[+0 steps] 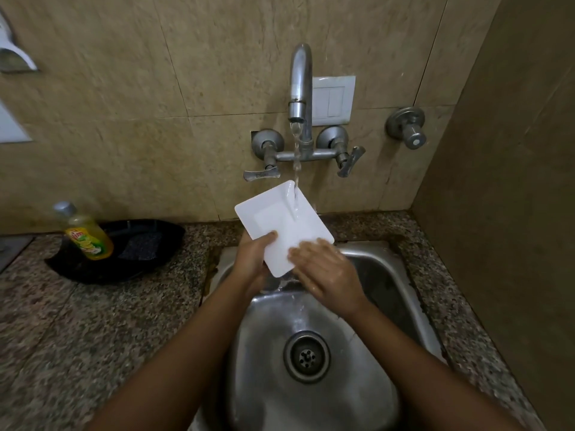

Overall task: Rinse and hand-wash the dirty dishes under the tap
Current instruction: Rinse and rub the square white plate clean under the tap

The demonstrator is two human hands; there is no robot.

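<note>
Beige tile wall (pixel 124 88), granite ctr (pixel 93 321), 1 switchplate (pixel 333 101).

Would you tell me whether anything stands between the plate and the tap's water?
Nothing visible does. The water stream falls straight from the tap onto the white plate; the left hand grips and the right hand touches its lower part, clear of the stream.

- A white rectangular plate (pixel 277 219) is held tilted over the sink (pixel 264 353), below the tap (pixel 300 88).
- Its left edge is gripped by the left hand (pixel 253 259), with the thumb on its face.
- The right hand (pixel 326 272) is laid flat on its near corner.
- Its far part is struck by running water (pixel 296 169).
- A yellow soap bottle (pixel 84 231) is seen in a black tray (pixel 130 269) on the stone counter (pixel 93 331).
</note>
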